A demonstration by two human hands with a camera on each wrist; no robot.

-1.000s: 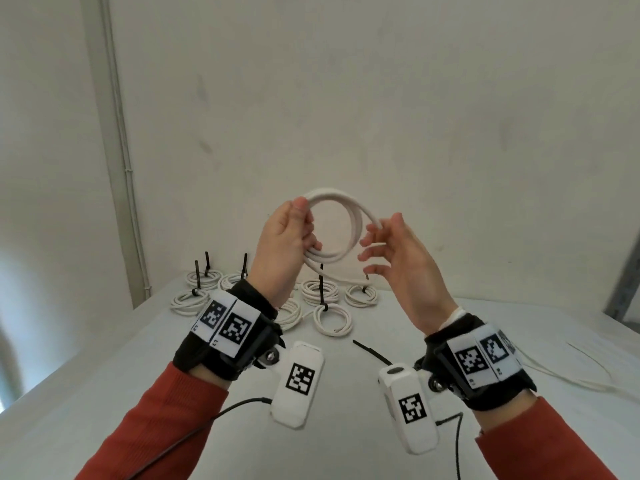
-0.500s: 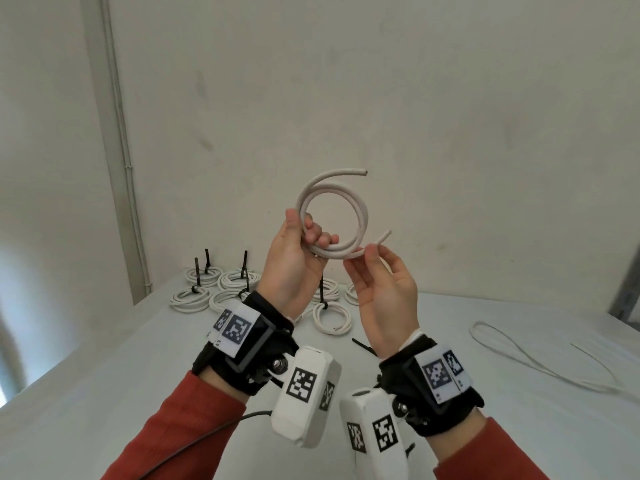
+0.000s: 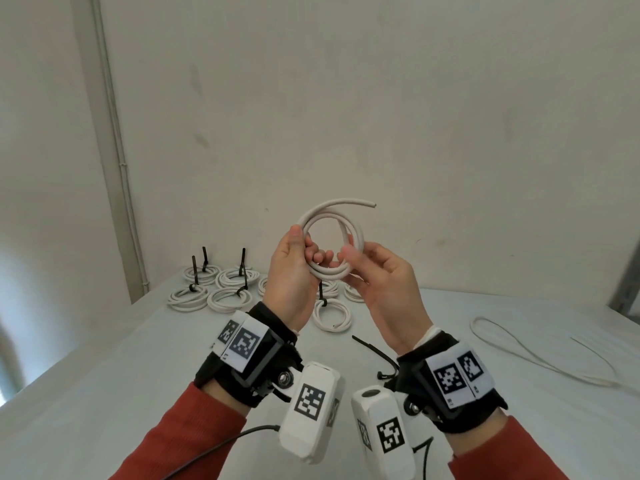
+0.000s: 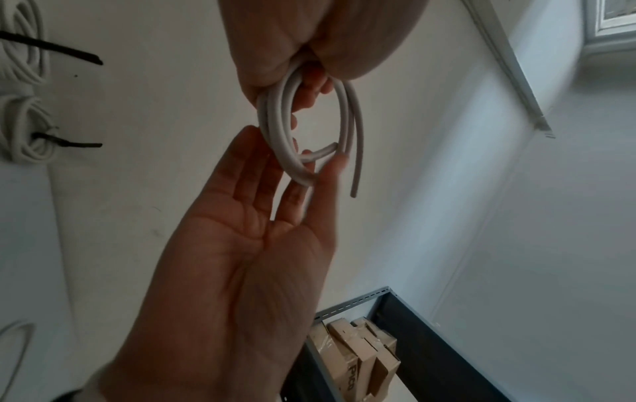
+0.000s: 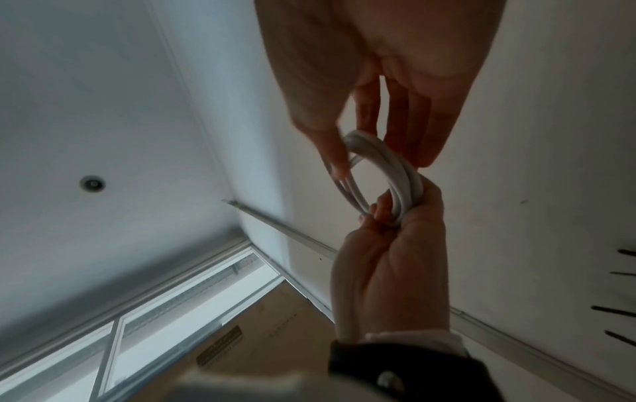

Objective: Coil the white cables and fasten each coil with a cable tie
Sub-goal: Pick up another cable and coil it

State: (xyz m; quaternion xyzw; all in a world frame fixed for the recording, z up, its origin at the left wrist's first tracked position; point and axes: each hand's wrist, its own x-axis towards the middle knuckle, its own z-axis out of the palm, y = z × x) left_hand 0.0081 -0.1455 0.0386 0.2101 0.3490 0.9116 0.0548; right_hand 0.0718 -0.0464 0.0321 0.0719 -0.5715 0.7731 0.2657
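Note:
A white cable coil (image 3: 358,237) of a few turns is held up in front of the wall, one free end (image 3: 370,204) sticking out at the top right. My left hand (image 3: 306,251) grips the coil's lower left, fingers curled through the ring. My right hand (image 3: 356,258) pinches the lower right of the coil between thumb and nearly straight fingers. The left wrist view shows the coil (image 4: 275,130) between my left hand (image 4: 302,73) above and my right palm (image 4: 241,244) below. A loose black cable tie (image 3: 374,351) lies on the table under my right wrist.
Several tied coils (image 3: 225,292) with upright black tie tails sit at the back left of the white table (image 3: 104,393); one more tied coil (image 3: 332,315) lies nearer. A loose white cable (image 3: 536,351) trails along the right side. A wall stands close behind.
My right hand came in from beside the coil and now pinches its lower right. The trailing cable end has come up into the coil and now sticks out at the top.

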